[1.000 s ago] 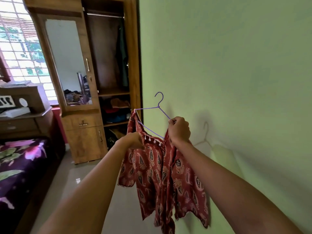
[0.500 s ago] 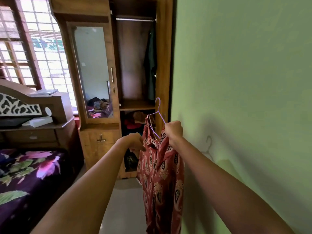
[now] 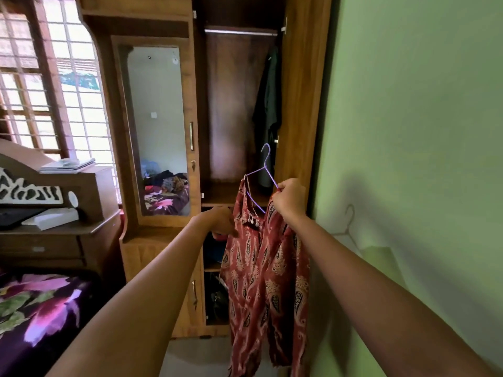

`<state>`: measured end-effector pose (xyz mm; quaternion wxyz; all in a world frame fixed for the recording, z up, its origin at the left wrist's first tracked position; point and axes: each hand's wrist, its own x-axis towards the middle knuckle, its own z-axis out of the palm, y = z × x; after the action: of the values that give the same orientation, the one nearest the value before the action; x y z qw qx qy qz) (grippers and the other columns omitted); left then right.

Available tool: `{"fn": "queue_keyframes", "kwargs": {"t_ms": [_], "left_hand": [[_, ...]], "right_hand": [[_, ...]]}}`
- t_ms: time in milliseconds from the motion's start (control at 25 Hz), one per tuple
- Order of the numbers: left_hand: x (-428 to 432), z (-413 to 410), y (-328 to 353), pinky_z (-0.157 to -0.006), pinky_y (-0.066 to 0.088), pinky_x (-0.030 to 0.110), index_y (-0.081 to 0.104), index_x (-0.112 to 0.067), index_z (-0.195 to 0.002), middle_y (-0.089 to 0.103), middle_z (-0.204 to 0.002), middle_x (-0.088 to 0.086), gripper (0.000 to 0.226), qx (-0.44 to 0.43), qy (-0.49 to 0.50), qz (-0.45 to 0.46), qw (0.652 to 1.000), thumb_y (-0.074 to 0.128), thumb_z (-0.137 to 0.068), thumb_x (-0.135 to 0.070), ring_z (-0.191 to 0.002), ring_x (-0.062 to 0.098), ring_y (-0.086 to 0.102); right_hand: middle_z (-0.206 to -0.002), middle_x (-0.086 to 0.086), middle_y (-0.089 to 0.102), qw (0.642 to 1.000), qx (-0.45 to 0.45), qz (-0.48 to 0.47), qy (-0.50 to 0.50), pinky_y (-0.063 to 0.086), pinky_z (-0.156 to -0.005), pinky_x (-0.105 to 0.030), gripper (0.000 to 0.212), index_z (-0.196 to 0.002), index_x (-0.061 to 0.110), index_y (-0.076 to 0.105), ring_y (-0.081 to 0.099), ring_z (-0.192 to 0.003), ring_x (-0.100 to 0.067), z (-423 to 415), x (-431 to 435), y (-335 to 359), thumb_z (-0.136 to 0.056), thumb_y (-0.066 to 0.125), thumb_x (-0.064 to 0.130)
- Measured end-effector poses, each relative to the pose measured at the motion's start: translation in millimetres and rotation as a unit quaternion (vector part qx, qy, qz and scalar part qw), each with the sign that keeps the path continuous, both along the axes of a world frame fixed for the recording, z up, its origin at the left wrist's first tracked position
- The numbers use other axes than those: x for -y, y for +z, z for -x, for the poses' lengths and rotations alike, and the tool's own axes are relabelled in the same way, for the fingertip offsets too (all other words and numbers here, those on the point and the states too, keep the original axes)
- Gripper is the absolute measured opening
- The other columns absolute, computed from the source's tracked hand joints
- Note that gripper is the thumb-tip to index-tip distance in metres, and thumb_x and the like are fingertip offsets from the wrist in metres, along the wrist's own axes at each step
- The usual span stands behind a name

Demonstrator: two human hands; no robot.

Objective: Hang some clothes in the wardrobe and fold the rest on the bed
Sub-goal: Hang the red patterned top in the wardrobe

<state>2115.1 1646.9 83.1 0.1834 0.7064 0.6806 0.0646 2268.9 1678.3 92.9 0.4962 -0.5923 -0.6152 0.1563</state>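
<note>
Top [image 3: 261, 268] on hanger [image 3: 265, 165], held before open wardrobe [image 3: 296, 104]: right hand [image 3: 290, 198] pinches hanger, left hand [image 3: 220, 221] grips fabric edge. Bed [image 3: 40, 308] lower left, wall [image 3: 408, 131] at right; rail [image 3: 241, 31] free left of dark garment [image 3: 268, 110].

1. No word, number or brand can be read anywhere in the view.
2. On the mirror [image 3: 158, 91] of the wardrobe [image 3: 299, 104] sits a small square sticker [image 3: 154, 115]; it is too small to tell whether anything is written on it.
3. The white box [image 3: 51, 217] on the shelf of the headboard [image 3: 89, 186] shows no legible print.
4. The stack of papers [image 3: 68, 165] on top of the headboard is too blurred to read.
5. The black-and-white panel [image 3: 30, 190] on the headboard carries only an ornament pattern, not letters.
</note>
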Motion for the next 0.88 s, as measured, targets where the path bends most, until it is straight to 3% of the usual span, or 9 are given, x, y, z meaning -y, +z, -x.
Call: {"fn": "queue_keyframes", "kwargs": {"t_ms": [120, 280, 400, 560, 800, 880], "left_hand": [[-78, 21, 19, -0.055, 0.044, 0.020, 0.052, -0.007, -0.126, 0.059, -0.123, 0.011, 0.037, -0.024, -0.006, -0.002, 1.000, 0.059, -0.092, -0.021, -0.108, 0.025, 0.060], [-200, 54, 73, -0.065, 0.051, 0.023, 0.049, -0.007, -0.129, 0.059, -0.122, 0.010, 0.044, -0.027, -0.025, -0.028, 0.999, 0.062, -0.089, -0.022, -0.106, 0.026, 0.062], [-258, 66, 122, -0.050, 0.045, 0.022, 0.043, -0.011, -0.134, 0.055, -0.129, 0.011, 0.048, -0.029, -0.034, -0.075, 0.996, 0.061, -0.090, -0.019, -0.111, 0.027, 0.059], [-356, 79, 176, -0.038, 0.044, 0.013, 0.045, -0.007, -0.136, 0.059, -0.127, 0.013, 0.046, -0.050, -0.044, -0.084, 0.994, 0.057, -0.093, -0.021, -0.109, 0.027, 0.062], [-475, 93, 240, -0.056, 0.050, 0.023, 0.043, -0.009, -0.137, 0.054, -0.134, 0.013, 0.049, -0.078, -0.033, -0.118, 0.989, 0.057, -0.093, -0.027, -0.113, 0.029, 0.060], [-515, 97, 266, -0.048, 0.050, 0.020, 0.049, -0.007, -0.133, 0.057, -0.131, 0.014, 0.045, -0.084, -0.027, -0.126, 0.988, 0.057, -0.094, -0.026, -0.114, 0.031, 0.059]], "right_hand": [[-0.095, -0.011, 0.064, 0.999, 0.033, -0.023, -0.018, 0.041, -0.047, -0.017, 0.015, -0.100, 0.001, 0.065, 0.060, -0.076, -0.019, 19, -76, 26, -0.086, 0.059, -0.002], [-0.102, -0.015, 0.065, 0.994, 0.050, -0.074, -0.060, 0.057, -0.075, -0.037, 0.018, -0.103, 0.001, 0.064, 0.065, -0.095, -0.029, 52, -182, 86, -0.085, 0.062, 0.000], [-0.105, -0.016, 0.063, 0.986, 0.075, -0.117, -0.086, 0.056, -0.078, -0.044, 0.018, -0.104, 0.001, 0.061, 0.063, -0.096, -0.032, 64, -237, 133, -0.086, 0.060, -0.001], [-0.113, -0.015, 0.061, 0.959, 0.169, -0.164, -0.156, 0.051, -0.077, -0.038, 0.017, -0.109, 0.005, 0.057, 0.060, -0.102, -0.032, 83, -316, 200, -0.094, 0.049, 0.001], [-0.118, -0.015, 0.058, 0.895, 0.307, -0.234, -0.222, 0.045, -0.077, -0.037, 0.024, -0.113, 0.007, 0.054, 0.057, -0.109, -0.032, 98, -434, 278, -0.095, 0.041, -0.001], [-0.119, -0.014, 0.058, 0.889, 0.318, -0.240, -0.225, 0.045, -0.079, -0.036, 0.026, -0.115, 0.007, 0.054, 0.056, -0.111, -0.032, 103, -477, 305, -0.094, 0.042, -0.001]]}}
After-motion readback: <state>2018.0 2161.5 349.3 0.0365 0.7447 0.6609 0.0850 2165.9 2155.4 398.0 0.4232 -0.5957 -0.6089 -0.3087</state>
